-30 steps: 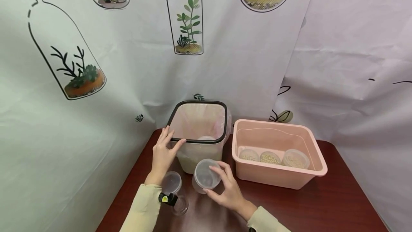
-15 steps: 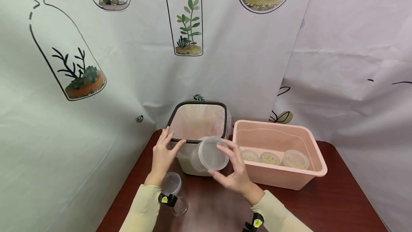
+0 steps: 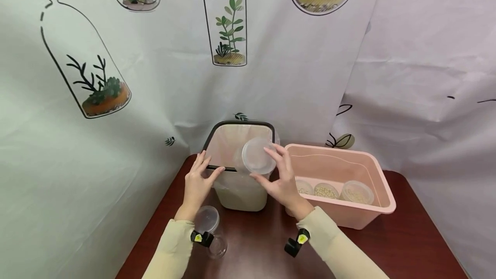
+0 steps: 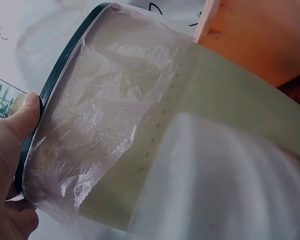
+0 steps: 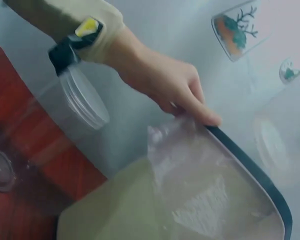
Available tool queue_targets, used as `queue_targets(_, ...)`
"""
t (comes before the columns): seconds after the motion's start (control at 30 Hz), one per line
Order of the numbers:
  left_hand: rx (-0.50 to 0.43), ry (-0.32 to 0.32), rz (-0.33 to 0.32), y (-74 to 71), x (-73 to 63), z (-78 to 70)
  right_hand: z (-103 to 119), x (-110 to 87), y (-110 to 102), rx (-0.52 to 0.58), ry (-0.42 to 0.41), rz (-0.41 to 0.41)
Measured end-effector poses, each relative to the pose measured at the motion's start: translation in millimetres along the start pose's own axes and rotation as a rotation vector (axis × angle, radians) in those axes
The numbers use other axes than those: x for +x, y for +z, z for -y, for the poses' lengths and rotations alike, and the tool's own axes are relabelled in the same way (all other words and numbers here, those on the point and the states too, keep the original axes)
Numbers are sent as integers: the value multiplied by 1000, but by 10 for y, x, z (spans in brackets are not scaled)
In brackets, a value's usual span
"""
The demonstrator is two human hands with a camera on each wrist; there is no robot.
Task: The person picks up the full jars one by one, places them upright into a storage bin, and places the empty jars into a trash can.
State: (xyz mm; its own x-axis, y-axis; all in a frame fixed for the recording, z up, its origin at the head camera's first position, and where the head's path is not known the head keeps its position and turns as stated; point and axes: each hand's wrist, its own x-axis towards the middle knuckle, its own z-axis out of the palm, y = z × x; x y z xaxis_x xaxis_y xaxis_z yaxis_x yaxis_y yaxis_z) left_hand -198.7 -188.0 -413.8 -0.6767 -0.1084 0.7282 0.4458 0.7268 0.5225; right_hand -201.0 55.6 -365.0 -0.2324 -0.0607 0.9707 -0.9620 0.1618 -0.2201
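My left hand [image 3: 195, 188] grips the black rim [image 4: 60, 70] of a pale trash bin [image 3: 242, 195], thumb on one side and fingers on the other. A thin clear liner [image 4: 110, 95] hangs over that rim. My right hand [image 3: 284, 180] holds a clear plastic jar with a whitish lid [image 3: 256, 156] by the lid's edge, tilted sideways at the bin's front right rim. It looks to have nothing in it. The right wrist view shows this jar [image 5: 272, 145] at its right edge. A second lidded clear jar [image 3: 207, 220] stands beside my left wrist.
To the bin's right sits a pink tub [image 3: 341, 150] holding three round containers; pale beans show in the middle one [image 3: 325, 190]. Both stand on a dark red table [image 3: 403, 227]. A white printed cloth [image 3: 302, 81] hangs close behind.
My right hand has lifted the jar from beside the bin's front up to its rim, tipping it on the way. My left hand has stayed on the rim.
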Motion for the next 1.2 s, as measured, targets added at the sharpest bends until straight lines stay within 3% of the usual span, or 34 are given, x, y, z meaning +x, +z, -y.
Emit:
queue_targets(0.17,-5,-9,2,-1,10,-4,-312,-62,72,-43,80,11)
queue_targets(0.3,1,-16,1,-4,10,-4,-434,-89,102,-107,185,90)
queue_targets(0.43,-5,-15,2,-4,7,-11,-470,-101,97,-164,272,203)
queue_targets(0.8,-4,-42,26,-12,17,-20,-476,-43,103,-200,404,443)
queue_targets(0.97,5,-38,25,-13,5,-14,-486,-48,103,-228,421,486)
queue_targets(1.2,-7,-43,26,-11,13,-16,-492,-78,106,-234,356,460)
